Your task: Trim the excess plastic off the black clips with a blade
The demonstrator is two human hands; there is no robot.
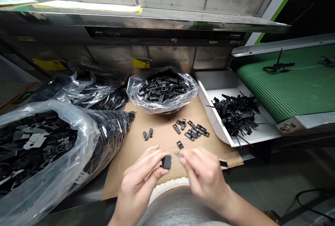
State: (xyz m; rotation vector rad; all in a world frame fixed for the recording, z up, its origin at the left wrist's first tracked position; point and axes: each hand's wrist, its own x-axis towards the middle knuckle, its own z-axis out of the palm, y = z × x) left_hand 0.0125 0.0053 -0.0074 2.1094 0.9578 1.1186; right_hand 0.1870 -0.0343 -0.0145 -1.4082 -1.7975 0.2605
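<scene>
Between the thumb and fingers of my left hand (142, 175) is a small black block-shaped part (166, 162). My right hand (202, 172) is closed just to the right of it, not touching it; a black piece (223, 164) sticks out past its outer side, and what its fingertips pinch is blurred. Beyond my hands, several black clips (195, 132) lie loose on the brown cardboard (138, 152). A single clip (180, 144) is near my right fingertips. Two small black parts (148, 134) stand at the left of the cardboard.
An open bag of black parts (75, 128) fills the left side, with another plastic bag (89, 90) behind. A bag of clips (162, 104) sits at the back centre. A white tray (213, 114) holds black assemblies beside a green conveyor (290, 90). A metal shelf (157, 18) crosses above.
</scene>
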